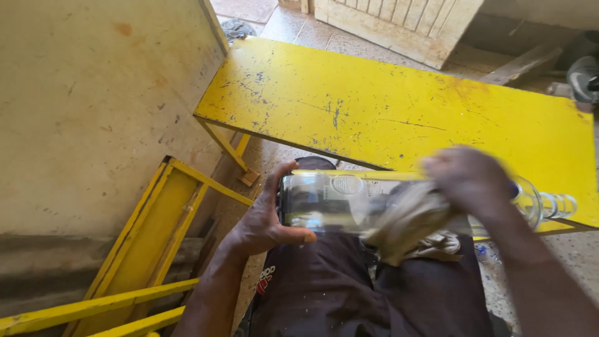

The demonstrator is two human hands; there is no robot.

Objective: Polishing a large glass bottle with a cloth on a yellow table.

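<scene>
View from above a seated person's lap. A clear glass bottle (349,203) lies on its side across the lap, just in front of the near edge of a scratched yellow table (387,106), neck pointing right. The left hand (265,218) cups the bottle's base, thumb over the top and fingers curled under. The right hand (471,181), blurred with motion, presses a grey cloth (412,224) against the bottle's middle, closed around the cloth. The cloth hangs down onto dark trousers (349,293). Left of the table stands a pale wall (93,112), with a yellow metal frame (143,249) leaning below it.

Risk, as a judgement: the bottle is held only at its base, so hard rubbing could twist it out of the left hand's grip. Smooth glass would slide off the lap and could break on the tiled floor (574,249) to the right of the knees. The neck also sits close to the table's edge and might knock against it.
</scene>
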